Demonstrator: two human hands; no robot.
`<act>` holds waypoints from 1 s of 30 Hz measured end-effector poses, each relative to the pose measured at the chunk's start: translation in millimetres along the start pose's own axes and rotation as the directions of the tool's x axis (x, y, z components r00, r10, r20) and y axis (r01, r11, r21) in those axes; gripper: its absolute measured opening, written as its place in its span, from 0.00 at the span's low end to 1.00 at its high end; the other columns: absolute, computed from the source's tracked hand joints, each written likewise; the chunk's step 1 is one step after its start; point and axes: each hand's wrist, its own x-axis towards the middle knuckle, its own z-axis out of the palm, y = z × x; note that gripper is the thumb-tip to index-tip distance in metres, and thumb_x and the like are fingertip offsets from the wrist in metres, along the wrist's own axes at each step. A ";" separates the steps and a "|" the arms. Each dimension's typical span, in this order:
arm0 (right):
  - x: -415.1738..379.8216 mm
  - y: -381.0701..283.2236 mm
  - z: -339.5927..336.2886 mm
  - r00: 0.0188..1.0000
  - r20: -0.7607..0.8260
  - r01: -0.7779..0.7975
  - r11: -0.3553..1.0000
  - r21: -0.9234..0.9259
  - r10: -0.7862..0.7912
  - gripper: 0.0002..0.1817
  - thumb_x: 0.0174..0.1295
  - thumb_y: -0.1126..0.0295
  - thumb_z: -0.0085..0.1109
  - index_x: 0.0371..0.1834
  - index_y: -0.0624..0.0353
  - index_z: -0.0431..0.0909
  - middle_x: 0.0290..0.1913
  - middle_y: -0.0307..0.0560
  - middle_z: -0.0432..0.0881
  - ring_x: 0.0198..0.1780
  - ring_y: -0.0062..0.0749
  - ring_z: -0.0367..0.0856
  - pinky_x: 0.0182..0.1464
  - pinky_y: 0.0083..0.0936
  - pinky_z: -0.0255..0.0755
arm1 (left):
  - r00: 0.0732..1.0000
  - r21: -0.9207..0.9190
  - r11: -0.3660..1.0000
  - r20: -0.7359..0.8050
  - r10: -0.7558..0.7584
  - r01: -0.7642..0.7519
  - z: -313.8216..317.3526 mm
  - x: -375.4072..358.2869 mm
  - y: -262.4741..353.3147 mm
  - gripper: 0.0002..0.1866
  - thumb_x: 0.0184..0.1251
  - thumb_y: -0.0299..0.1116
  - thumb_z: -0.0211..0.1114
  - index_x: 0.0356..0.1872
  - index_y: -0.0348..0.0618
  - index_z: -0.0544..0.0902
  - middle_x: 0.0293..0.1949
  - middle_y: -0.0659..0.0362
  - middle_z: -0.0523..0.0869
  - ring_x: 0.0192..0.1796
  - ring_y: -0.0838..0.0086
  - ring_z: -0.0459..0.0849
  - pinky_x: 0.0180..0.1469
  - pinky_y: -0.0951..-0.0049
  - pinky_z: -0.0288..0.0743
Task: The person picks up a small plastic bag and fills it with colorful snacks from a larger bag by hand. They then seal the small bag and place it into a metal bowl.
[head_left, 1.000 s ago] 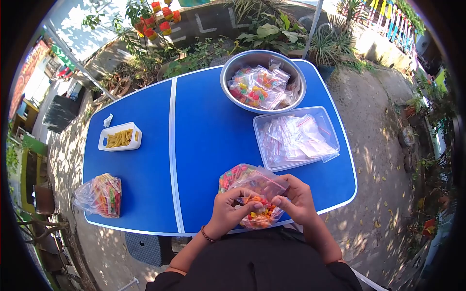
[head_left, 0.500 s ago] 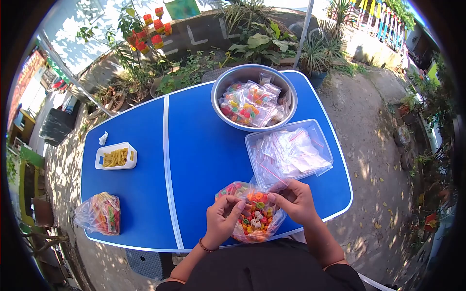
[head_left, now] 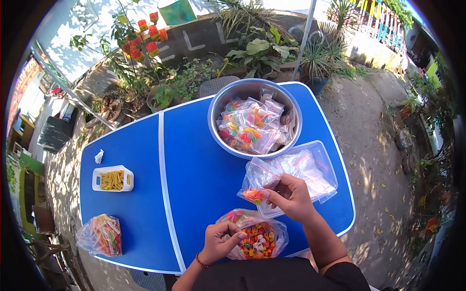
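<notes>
My right hand (head_left: pixel 291 198) is closed on a small clear zip bag (head_left: pixel 266 175), pinching it by its side. A few orange and green ring-shaped pieces (head_left: pixel 253 195) lie in the bag's lower corner. This bag is held over the left part of a clear plastic tub (head_left: pixel 330 160) filled with flat zip bags (head_left: pixel 305 167). My left hand (head_left: pixel 221 241) has curled fingers, thumb close to the index finger, at the left side of a large open plastic bag (head_left: pixel 280 237) of colourful small pieces (head_left: pixel 262 233). Whatever its fingertips hold is too small to make out.
A steel basin (head_left: pixel 213 121) with filled small bags (head_left: pixel 252 121) stands at the back of the blue table (head_left: pixel 204 194). On the left are a white basket (head_left: pixel 112 188) of yellow sticks, a crumpled white scrap (head_left: pixel 99 156) and a bag of coloured sticks (head_left: pixel 104 235).
My right hand has lifted the small zip bag up and away from the large bag, over the tub. My left hand stays beside the large bag. The view has tilted slightly upward.
</notes>
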 end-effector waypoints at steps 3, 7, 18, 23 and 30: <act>23.1 -5.4 -5.1 0.997 -0.036 0.068 0.996 0.051 -0.066 0.09 0.67 0.75 0.64 0.45 0.69 0.79 0.35 0.45 0.85 0.35 0.19 0.84 0.36 0.17 0.78 | 1.000 0.007 1.000 0.028 -0.002 0.002 -0.9 4.7 -0.3 0.10 0.67 0.33 0.71 0.30 0.37 0.83 0.23 0.61 0.87 0.25 0.84 0.84 0.26 0.83 0.72; 58.5 -10.5 -7.9 0.950 -0.249 0.229 0.962 0.148 -0.188 0.09 0.69 0.76 0.60 0.46 0.73 0.78 0.40 0.52 0.87 0.42 0.29 0.88 0.49 0.25 0.84 | 0.999 -0.011 1.000 0.036 0.010 -0.009 1.5 8.5 1.1 0.10 0.67 0.33 0.72 0.30 0.37 0.84 0.23 0.62 0.87 0.24 0.84 0.84 0.26 0.83 0.72; 28.9 7.8 -3.6 0.880 -0.141 -0.047 0.211 -0.976 -0.453 0.17 0.52 0.70 0.70 0.45 0.63 0.80 0.36 0.51 0.82 0.41 0.43 0.81 0.45 0.34 0.81 | 0.999 -0.035 0.999 0.039 0.008 -0.007 4.4 8.0 2.3 0.09 0.68 0.31 0.71 0.31 0.36 0.83 0.24 0.61 0.87 0.26 0.84 0.85 0.26 0.85 0.73; 15.6 28.2 -9.9 0.967 -0.127 -0.034 0.380 -0.924 -0.223 0.20 0.52 0.72 0.71 0.49 0.64 0.79 0.38 0.53 0.85 0.42 0.48 0.85 0.47 0.38 0.80 | 0.998 0.004 0.999 0.047 0.040 -0.040 4.8 3.8 3.9 0.09 0.68 0.31 0.71 0.31 0.37 0.83 0.24 0.61 0.86 0.26 0.85 0.85 0.27 0.84 0.73; -6.7 4.7 -1.8 0.972 -0.206 0.007 0.897 -0.441 -0.109 0.09 0.59 0.78 0.67 0.42 0.65 0.82 0.34 0.48 0.87 0.39 0.31 0.88 0.39 0.27 0.84 | 0.996 0.024 0.997 0.051 0.076 -0.077 7.1 -9.1 4.2 0.09 0.68 0.31 0.71 0.30 0.38 0.83 0.24 0.61 0.87 0.26 0.84 0.85 0.29 0.83 0.75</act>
